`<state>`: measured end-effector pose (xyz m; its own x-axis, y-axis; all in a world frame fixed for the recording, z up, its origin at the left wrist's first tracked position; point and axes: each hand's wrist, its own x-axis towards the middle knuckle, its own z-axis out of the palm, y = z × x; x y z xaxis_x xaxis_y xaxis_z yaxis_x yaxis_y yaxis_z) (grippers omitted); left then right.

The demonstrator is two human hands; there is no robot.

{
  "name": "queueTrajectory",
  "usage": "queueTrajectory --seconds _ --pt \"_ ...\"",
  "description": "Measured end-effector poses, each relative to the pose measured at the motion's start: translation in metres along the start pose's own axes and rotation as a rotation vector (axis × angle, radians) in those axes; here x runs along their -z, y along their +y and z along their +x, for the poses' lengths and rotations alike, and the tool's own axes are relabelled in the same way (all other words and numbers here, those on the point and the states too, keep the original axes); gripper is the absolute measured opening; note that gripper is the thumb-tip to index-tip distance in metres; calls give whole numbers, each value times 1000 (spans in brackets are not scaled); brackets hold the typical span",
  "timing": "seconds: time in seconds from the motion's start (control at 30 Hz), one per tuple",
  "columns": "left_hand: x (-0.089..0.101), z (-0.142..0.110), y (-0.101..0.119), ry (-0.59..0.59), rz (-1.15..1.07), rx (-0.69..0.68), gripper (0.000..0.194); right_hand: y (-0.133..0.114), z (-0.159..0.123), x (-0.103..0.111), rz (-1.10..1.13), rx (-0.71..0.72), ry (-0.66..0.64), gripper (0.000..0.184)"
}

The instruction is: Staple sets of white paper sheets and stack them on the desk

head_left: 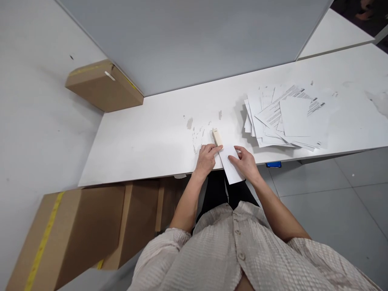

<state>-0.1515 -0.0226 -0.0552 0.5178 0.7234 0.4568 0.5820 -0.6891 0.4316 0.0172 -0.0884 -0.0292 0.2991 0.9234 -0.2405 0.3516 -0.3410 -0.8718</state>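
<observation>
A cream-coloured stapler (217,137) lies on the white table near its front edge, its near end over the top of a white sheet of paper (233,166). My left hand (207,157) is closed at the stapler's near end, with a fingertip on it where it meets the sheet. The right side of the paper is between the thumb and fingers of my right hand (244,161). The sheet looks folded, and its lower part sticks out past the table edge over my lap.
To the right lies a loose pile of printed papers (273,121). A cardboard box (106,87) stands at the table's back left corner, and more cardboard boxes (93,218) are below at left. A grey panel (194,44) rises behind the table. A blue object (273,164) shows under the front edge.
</observation>
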Motion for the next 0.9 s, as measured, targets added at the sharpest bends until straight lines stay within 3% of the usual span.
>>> queueTrajectory --seconds 0.33,0.4,0.5,0.57,0.63,0.7,0.8,0.9 --pt "3 -4 2 27 -103 62 46 7 -1 0 84 9 -23 57" --pt "7 -10 11 92 -188 199 43 6 -6 3 87 -4 -34 58" --pt "19 -26 33 148 -365 578 30 3 -22 9 90 -14 -61 58" --pt "30 -40 48 -36 -535 768 29 2 -36 10 93 -12 -74 56" --pt "38 -54 61 -243 -736 848 34 0 -50 6 123 8 -88 54" --pt "44 -64 69 -293 -898 885 35 -4 -59 -4 165 49 -102 52" --pt "48 -65 64 -110 -976 923 30 -15 -61 -23 204 112 -112 51" --pt "57 -47 30 58 -900 939 30 -25 -53 -35 271 157 -155 58"
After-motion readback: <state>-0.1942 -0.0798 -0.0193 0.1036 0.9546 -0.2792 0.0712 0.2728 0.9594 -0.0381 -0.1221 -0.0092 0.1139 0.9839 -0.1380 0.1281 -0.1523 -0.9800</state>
